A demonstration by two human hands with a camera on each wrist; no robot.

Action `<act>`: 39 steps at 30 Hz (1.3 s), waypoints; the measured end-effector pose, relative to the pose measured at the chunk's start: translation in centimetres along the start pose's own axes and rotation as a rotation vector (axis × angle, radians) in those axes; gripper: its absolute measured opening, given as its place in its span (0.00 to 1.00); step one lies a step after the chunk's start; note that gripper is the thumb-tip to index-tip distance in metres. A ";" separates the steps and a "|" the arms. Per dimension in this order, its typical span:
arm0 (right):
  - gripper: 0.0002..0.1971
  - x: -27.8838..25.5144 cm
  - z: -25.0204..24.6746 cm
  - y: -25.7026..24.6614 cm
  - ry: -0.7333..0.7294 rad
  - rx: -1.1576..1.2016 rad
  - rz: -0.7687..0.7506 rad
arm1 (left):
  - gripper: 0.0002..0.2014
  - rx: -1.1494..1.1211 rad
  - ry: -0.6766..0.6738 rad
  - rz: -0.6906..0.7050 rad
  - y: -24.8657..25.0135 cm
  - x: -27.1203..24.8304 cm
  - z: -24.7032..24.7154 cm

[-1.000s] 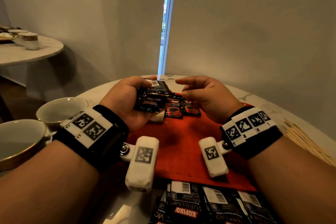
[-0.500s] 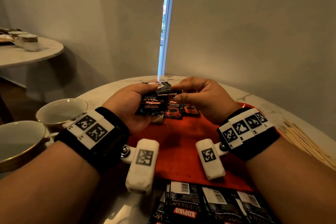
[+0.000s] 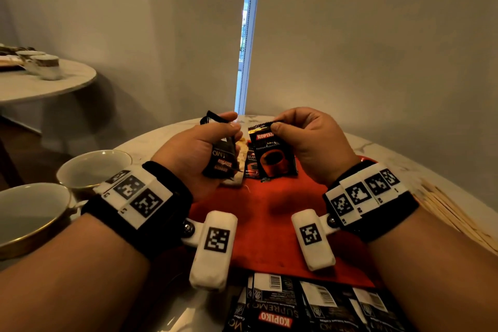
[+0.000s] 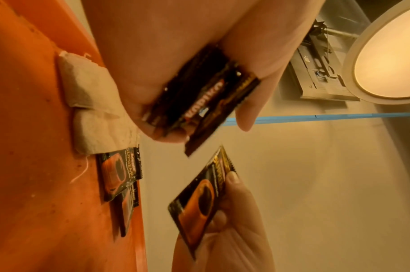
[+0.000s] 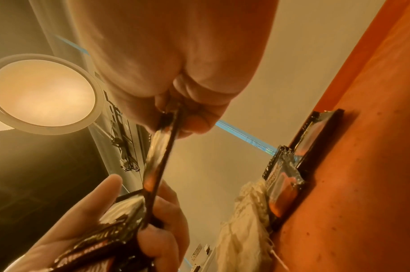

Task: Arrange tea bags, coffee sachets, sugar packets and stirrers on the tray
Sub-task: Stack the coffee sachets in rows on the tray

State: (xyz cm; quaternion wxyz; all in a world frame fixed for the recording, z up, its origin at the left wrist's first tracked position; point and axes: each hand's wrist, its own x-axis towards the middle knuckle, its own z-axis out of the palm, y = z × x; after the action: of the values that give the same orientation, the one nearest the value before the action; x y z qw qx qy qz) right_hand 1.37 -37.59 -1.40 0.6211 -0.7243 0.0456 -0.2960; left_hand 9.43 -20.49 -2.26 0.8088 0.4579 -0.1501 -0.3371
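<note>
head view: right hand (image 3: 312,143) pinches one coffee sachet (image 3: 275,153) by its top edge, hanging above the red tray (image 3: 269,224). left hand (image 3: 194,151) curled round a small stack of sachets (image 3: 222,162) over the tray's far end. more sachets (image 3: 296,304) on the surface just off the tray's near edge, stirrers (image 3: 452,218) off its right side, two cups (image 3: 91,167) off its left.
left wrist view: tea bags (image 4: 90,103) and two sachets (image 4: 119,174) lie on the tray.
right wrist view: pinched sachet seen edge-on.

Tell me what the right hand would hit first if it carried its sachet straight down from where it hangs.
Probably the coffee sachets already lying on the red tray: the right hand pinches its sachet by the top edge just above them. Depth is unclear, so it may land on bare tray beside them.
</note>
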 end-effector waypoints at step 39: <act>0.11 1.7 -2.0 1.5 0.182 0.148 0.208 | 0.03 0.034 0.142 0.171 -0.3 1.2 -0.3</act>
State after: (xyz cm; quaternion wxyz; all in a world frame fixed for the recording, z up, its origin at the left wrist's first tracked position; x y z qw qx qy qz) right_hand 2.29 -40.43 -2.07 0.6933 -0.6381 0.1545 -0.2971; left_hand 10.31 -21.25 -2.76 0.8353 0.4799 -0.1364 -0.2310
